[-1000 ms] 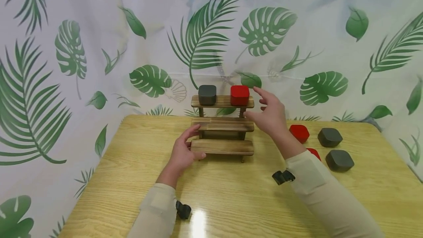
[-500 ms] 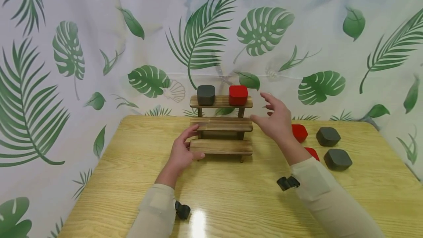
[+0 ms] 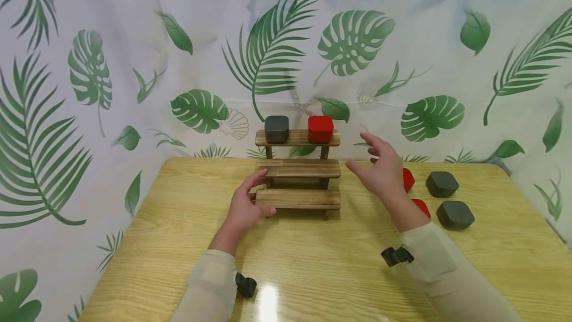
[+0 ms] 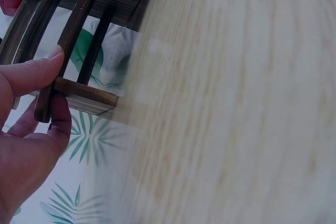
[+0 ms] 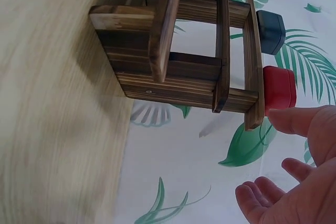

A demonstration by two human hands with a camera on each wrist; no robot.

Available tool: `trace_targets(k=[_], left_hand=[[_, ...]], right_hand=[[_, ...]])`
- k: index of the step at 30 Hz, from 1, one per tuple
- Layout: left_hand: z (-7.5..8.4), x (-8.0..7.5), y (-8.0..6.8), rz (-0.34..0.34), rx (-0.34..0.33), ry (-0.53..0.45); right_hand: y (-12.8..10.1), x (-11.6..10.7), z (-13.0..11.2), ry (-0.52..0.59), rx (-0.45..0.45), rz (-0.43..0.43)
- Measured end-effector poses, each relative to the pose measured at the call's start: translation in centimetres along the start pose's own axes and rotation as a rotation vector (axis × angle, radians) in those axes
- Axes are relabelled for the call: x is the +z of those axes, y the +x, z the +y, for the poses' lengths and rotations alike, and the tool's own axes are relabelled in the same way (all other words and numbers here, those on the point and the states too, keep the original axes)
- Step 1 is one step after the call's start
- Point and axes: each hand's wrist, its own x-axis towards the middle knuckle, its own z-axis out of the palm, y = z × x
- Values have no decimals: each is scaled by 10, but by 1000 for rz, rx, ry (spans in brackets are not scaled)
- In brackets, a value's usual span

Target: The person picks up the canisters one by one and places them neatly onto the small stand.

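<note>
A three-tier wooden stand (image 3: pixel 297 168) stands near the table's back edge. On its top step are a dark grey rounded block (image 3: pixel 277 129) at the left and a red rounded block (image 3: pixel 321 129) at the right. My left hand (image 3: pixel 246 206) holds the left end of the lowest step; the left wrist view has the thumb and fingers (image 4: pixel 39 74) on either side of the slat. Right of the stand, my right hand (image 3: pixel 383 169) is in the air, fingers apart and nothing in them. In the right wrist view its fingers (image 5: pixel 257 195) are clear of the red block.
Two dark grey blocks (image 3: pixel 455 215) lie on the table (image 3: pixel 321 267) at the right. Beside them are two red blocks (image 3: pixel 420 206), partly hidden by my right arm. A leaf-patterned cloth (image 3: pixel 286 39) hangs behind the table.
My right hand has drawn away to the right from the red block on the top step. My left hand keeps its hold on the stand.
</note>
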Motion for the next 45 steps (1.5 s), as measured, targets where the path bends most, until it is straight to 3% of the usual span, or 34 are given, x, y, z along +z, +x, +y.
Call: trace_targets(k=[20,31,45], left_hand=[[0,0,-1,-2,6,16],[-1,1,-1,-13,5,2],[-1,1,0,-3,7,-9]], right_hand=[[-22,-19,30,-100,21,30],[-37,-30,45,-191,40,-1],[-54,-45,63,-217,121,-35]])
